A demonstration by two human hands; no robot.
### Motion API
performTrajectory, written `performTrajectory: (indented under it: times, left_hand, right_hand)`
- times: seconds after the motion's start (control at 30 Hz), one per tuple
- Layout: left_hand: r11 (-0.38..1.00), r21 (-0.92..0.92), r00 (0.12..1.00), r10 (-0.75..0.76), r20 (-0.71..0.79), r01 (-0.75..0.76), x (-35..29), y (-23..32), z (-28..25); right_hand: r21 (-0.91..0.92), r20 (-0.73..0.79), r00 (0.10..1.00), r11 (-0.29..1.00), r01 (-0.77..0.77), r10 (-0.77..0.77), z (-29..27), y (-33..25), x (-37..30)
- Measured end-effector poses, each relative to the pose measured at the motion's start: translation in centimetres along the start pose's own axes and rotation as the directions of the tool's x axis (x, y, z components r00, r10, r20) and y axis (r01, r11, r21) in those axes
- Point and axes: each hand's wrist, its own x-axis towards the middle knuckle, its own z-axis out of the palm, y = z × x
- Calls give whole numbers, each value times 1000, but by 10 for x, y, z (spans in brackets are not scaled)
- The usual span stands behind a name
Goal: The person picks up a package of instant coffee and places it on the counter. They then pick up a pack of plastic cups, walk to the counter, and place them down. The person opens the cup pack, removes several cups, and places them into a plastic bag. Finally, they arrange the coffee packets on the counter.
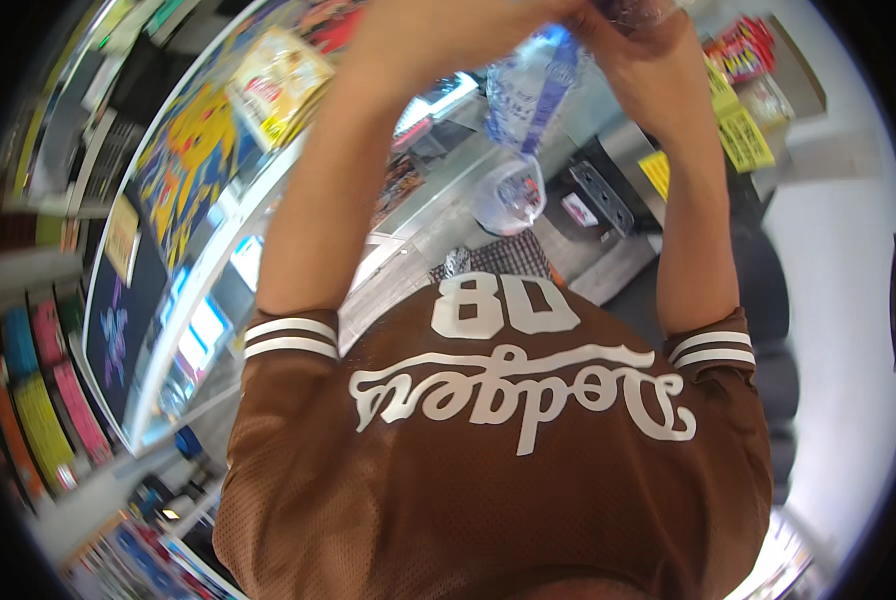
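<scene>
Both my hands are raised at the top edge of the head view, where the frame cuts them off. My left hand (498,28) reaches across toward my right hand (640,62), and they meet or overlap there. Clear, shiny plastic wrap (646,14) shows within the bent fingers of my right hand; its contents cannot be made out. The left fingers are mostly out of frame. Just below the hands is a crinkled clear plastic package (533,95) with blue print; whether a hand touches it, I cannot tell. A clear plastic container (511,195) sits lower down.
At left, a glass-edged counter carries a colourful printed mat (183,160) and a yellow-and-white package (280,85). Right of my arm are yellow printed cards (740,135) and a red snack bag (743,48). A black slotted holder (602,198) lies between my arms. Coloured boxes (43,400) fill a left shelf.
</scene>
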Motion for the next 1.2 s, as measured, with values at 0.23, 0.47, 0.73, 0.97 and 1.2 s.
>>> performTrajectory:
  times: [0.23, 0.47, 0.73, 0.97, 1.2]
  left_hand:
    - [911, 244, 942, -332, -42, 332, -120, -31, -4]
    - [755, 217, 786, -595, -167, 618, -211, 1, 0]
    - [608, 162, 614, -676, -408, 777, -317, 60, -59]
    - [734, -172, 459, -571, -681, 657, -408, 162, -133]
    - [738, 349, 407, 111, -907, 578, -513, 329, -238]
  right_hand:
    - [-207, 579, 808, 978, 17, 109, -31, 5, 13]
    - [167, 715, 698, 981, -103, -49, 5, 7, -24]
    - [505, 443, 896, 822, -263, 14, 62, -32, -21]
    - [681, 521, 822, 693, -236, -231, 177, -74, -101]
    - [609, 792, 189, 737, -294, -580, 309, -221, -378]
